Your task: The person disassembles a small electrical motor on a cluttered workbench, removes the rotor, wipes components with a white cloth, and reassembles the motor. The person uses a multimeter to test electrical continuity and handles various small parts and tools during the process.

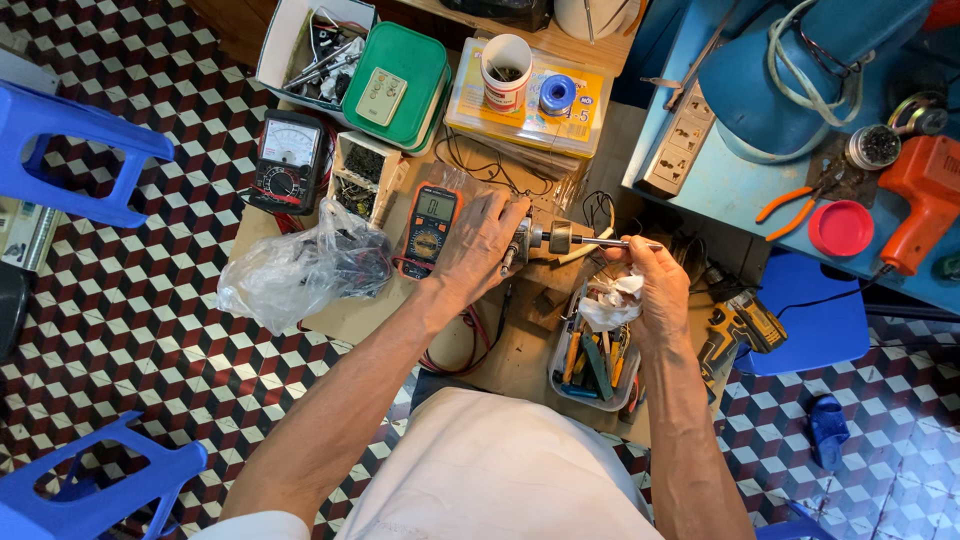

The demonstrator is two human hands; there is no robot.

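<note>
Metal and stiff, likely heavy, the small motor (540, 238) sits clamped in the left hand (475, 250) while the right hand (655, 275) pinches its slim shaft (610, 242) with a crumpled white cloth (612, 300).

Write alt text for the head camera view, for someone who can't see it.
Seen from above, a person's left hand holds a small motor part while the right hand steadies its metal shaft. An orange multimeter and a crumpled plastic bag lie on the cluttered workbench.
</note>
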